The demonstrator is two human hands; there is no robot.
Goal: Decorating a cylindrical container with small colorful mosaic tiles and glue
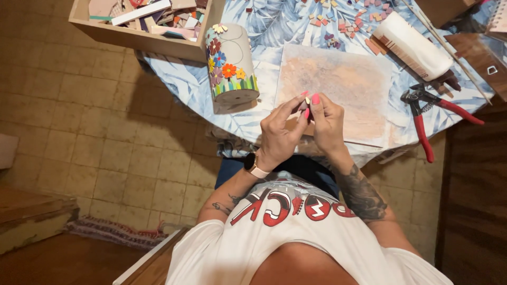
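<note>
My left hand and my right hand meet over the near edge of a pinkish work board. Between the fingertips of both hands I pinch a small pale tile piece. A watch sits on my left wrist. To the left of my hands a grey cylindrical pot lies on its side, decorated with mosaic flowers and coloured tile strips along its rim.
Red-handled nippers lie at the right on the leaf-print tablecloth. A white roll lies behind them. Several loose tile bits are scattered at the back. A wooden box of tile scraps stands at the back left.
</note>
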